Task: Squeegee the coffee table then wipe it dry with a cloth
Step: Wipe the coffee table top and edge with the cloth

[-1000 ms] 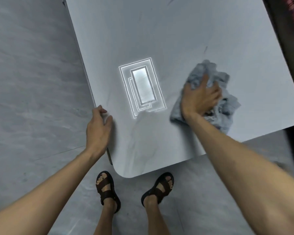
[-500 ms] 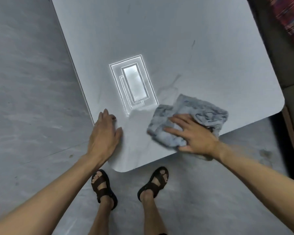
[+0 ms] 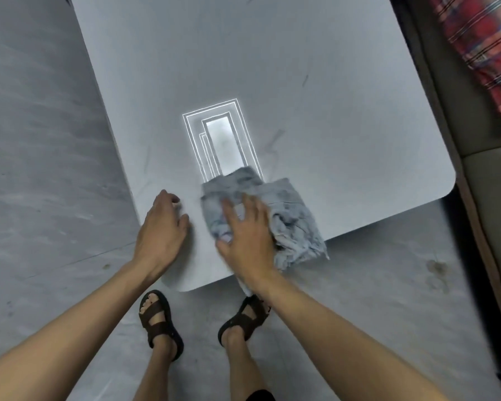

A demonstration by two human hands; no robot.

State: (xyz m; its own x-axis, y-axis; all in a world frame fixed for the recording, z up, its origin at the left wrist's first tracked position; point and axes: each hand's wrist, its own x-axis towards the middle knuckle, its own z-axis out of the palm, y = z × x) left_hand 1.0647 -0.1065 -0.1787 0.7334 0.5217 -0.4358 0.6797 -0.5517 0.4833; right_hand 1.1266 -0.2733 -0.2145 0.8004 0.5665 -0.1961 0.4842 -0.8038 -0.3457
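Cloth (image 3: 287,204) now leftward under flat right hand (image 3: 248,235)

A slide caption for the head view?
Right hand presses a grey cloth on the coffee table; left hand rests beside it.

The pale coffee table (image 3: 301,68) bears a crumpled grey cloth (image 3: 287,206) overhanging its near edge.

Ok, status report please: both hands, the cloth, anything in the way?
Left hand rests on coffee table, holds nothing. Right hand flat, pressing cloth at near edge; cloth partly overhangs. Ahead only a light reflection.
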